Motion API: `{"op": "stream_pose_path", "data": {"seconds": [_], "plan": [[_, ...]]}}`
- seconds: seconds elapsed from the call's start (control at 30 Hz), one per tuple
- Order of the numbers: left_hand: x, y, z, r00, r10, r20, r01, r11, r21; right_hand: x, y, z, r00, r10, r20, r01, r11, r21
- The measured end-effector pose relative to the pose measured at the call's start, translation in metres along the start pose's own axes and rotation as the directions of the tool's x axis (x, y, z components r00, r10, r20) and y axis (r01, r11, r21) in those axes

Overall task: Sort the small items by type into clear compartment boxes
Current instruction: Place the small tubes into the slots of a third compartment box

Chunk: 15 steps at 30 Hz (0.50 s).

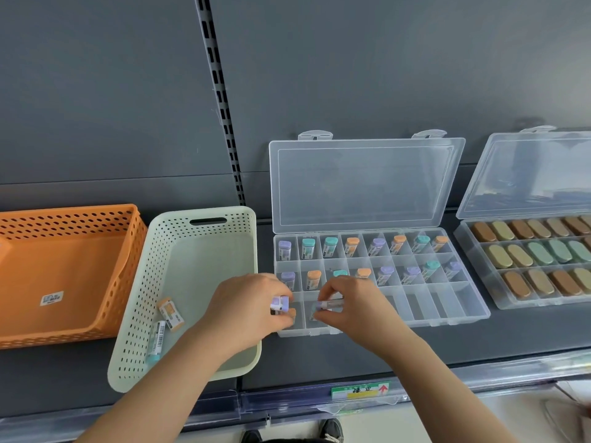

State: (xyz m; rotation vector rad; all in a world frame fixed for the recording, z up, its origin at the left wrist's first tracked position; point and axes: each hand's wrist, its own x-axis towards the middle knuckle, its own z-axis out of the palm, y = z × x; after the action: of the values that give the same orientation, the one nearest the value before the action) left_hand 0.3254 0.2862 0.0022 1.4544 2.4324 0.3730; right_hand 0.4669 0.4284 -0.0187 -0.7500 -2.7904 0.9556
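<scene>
A clear compartment box lies open on the shelf, lid propped against the back wall. Its two back rows hold small capped tubes with purple, teal and orange caps. My left hand pinches a purple-capped tube over the front-left compartment. Beside it, my right hand pinches another purple-ended tube lying crosswise over the neighbouring front compartment. A pale green perforated basket to the left holds an orange-capped tube and a teal-capped tube.
An orange perforated basket with a white sticker sits at the far left. A second open clear box at the right holds rows of brown, tan and green oval items. The shelf's front edge carries a clear price rail with a green label.
</scene>
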Motion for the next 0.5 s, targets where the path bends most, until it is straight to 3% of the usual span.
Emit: {"op": "stream_pose_path", "data": {"seconds": [0.1, 0.23, 0.3, 0.43, 0.5], "plan": [[-0.004, 0.000, -0.010, 0.994, -0.105, 0.028, 0.109, 0.961, -0.254, -0.003, 0.000, -0.007, 0.995, 0.086, -0.056, -0.070, 0.967, 0.246], [-0.004, 0.013, -0.017, 0.987, -0.156, -0.035, 0.094, 0.744, -0.661, -0.008, 0.004, -0.025, 0.960, 0.252, -0.125, -0.146, 0.826, 0.544], [-0.002, 0.028, -0.019, 0.987, -0.159, 0.024, 0.115, 0.598, -0.793, -0.011, 0.008, -0.036, 0.948, 0.309, -0.078, -0.167, 0.690, 0.704], [0.008, 0.054, -0.017, 0.960, -0.121, 0.251, 0.268, 0.143, -0.953, -0.016, 0.021, -0.051, 0.920, 0.382, 0.084, -0.264, 0.449, 0.853], [0.012, 0.062, -0.011, 0.957, -0.098, 0.273, 0.280, 0.065, -0.958, -0.017, 0.027, -0.055, 0.917, 0.382, 0.119, -0.281, 0.403, 0.871]]}}
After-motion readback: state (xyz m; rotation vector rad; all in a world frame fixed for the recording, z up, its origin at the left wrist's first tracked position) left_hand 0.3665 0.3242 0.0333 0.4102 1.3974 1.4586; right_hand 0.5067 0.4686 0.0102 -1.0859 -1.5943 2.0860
